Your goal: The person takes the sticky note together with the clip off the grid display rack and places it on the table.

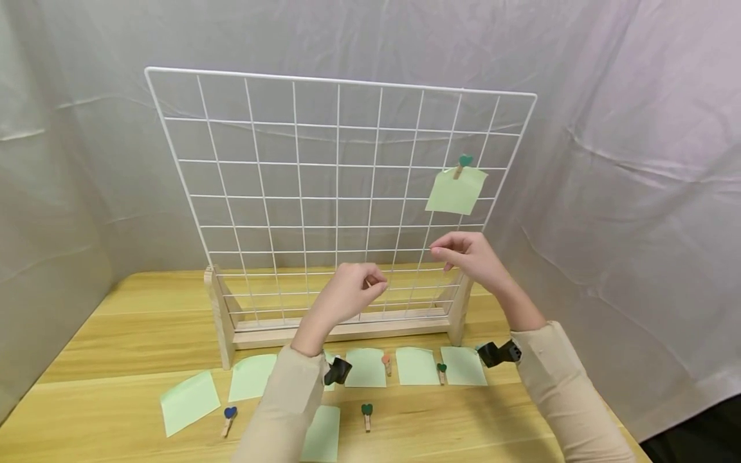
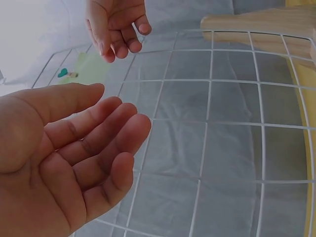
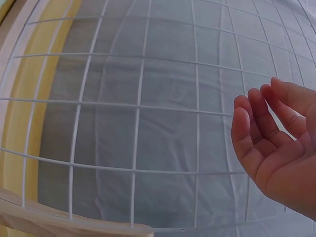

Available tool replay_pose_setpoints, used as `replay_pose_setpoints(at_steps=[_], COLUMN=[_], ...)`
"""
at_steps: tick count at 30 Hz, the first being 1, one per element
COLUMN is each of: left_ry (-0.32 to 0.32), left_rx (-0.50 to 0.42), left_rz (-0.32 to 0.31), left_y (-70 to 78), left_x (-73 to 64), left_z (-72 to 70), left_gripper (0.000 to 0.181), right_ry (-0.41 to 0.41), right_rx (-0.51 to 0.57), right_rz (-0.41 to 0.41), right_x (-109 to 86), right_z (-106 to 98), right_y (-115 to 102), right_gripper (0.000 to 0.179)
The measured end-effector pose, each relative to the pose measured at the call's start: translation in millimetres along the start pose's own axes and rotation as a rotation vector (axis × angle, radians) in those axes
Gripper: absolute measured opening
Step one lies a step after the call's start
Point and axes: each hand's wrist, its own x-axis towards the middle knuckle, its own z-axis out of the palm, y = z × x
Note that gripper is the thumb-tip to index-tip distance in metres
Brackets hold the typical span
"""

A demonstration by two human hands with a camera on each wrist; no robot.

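Note:
A white wire grid (image 1: pixel 338 163) stands upright in a wooden base (image 1: pixel 341 332). Near its upper right, a clothespin with a teal heart (image 1: pixel 465 161) holds a pale green paper sheet (image 1: pixel 457 191) on the wires. My right hand (image 1: pixel 471 254) hovers before the grid just below that sheet, fingers loosely bent and nothing between them. To its left, my left hand (image 1: pixel 349 292) is raised in front of the lower grid. In the left wrist view the left hand (image 2: pixel 84 153) shows a bare palm with relaxed fingers. The right wrist view shows the right hand (image 3: pixel 276 133) likewise holding nothing.
Several green sheets lie in a row on the wooden table (image 1: pixel 116 360), among them one at the far left (image 1: pixel 190 403) and one at the right (image 1: pixel 464 366). Between and below them lie clothespins with blue (image 1: pixel 229 418), orange (image 1: pixel 386 364) and green hearts (image 1: pixel 367 415).

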Motion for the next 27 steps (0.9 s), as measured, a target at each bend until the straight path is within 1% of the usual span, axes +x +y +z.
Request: replay_pose_setpoints(at_steps=[3,7,11,15,20,22,25,27], left_ry=[-0.001,0.008,0.027,0.028,0.031,0.044,0.073,0.088], left_rx=[-0.015,-0.012,-0.001,0.000,-0.035,-0.055,-0.075,-0.073], left_rz=[-0.002,-0.001,0.007,0.000,-0.007,-0.014,-0.022,-0.022], left_y=[3.5,6.5,9.1,13.0,17.7,19.1,22.0,24.4], left_x=[3.4,8.8,15.1,20.5,26.3,28.7,32.6,35.2], left_z=[-1.5,-2.1,-1.9,-1.9,-0.2,0.5,0.7,0.0], left_gripper=[0.009,0.010,0.010,0.011,0.013,0.013,0.014,0.015], right_ry=[0.017,0.023,0.040,0.060,0.083,0.090,0.110,0.122], right_rx=[0.001,0.011,0.029,0.053,0.060,0.062,0.062,0.069], right_rz=[-0.012,-0.024,-0.010,-0.005,-0.028,-0.031,-0.005,0.019], right_x=[0.8,2.3,3.7,5.5,7.8,8.6,9.1,8.9], right_z=[-3.9,-8.0,-11.9,-16.8,-23.8,-26.6,-30.4,-32.6], right_y=[-2.2,-4.2,-5.7,-5.9,-5.5,-6.5,-9.7,-12.2], right_gripper=[0.015,0.015,0.017,0.014,0.008,0.010,0.014,0.016])
